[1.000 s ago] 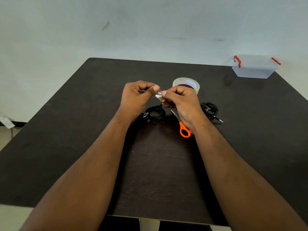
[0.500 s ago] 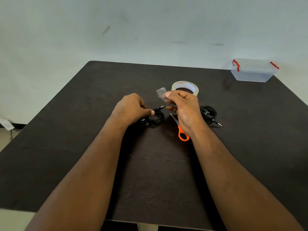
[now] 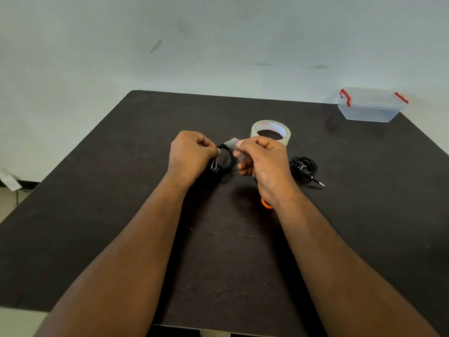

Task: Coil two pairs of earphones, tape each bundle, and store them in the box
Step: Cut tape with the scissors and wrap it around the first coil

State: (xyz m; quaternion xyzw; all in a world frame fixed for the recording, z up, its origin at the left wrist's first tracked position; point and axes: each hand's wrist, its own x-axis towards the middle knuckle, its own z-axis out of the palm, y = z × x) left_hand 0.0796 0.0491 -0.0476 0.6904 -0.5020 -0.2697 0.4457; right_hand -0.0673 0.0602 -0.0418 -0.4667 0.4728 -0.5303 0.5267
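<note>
Head view: left grip (image 3: 192,155) clutches coiled earphones (image 3: 228,159); right grip (image 3: 263,161) pinches tape piece (image 3: 232,143) alongside.

I see a dark brown worktop (image 3: 121,190) with faint wood lines. Both earphone coils are black: one (image 3: 228,158) between my hands, one (image 3: 303,166) lying at the right with a silver plug tip. The tape roll (image 3: 270,131) is pale cream with red letters inside. The tape piece (image 3: 232,144) looks see-through grey. The scissors handle (image 3: 266,204) is orange. The box (image 3: 371,105) is clear with red clips. The wall (image 3: 218,45) is pale greenish white.

coiled earphones (image 3: 227,158) held | second coil (image 3: 303,167) on table | lidded box (image 3: 371,105) far
</note>
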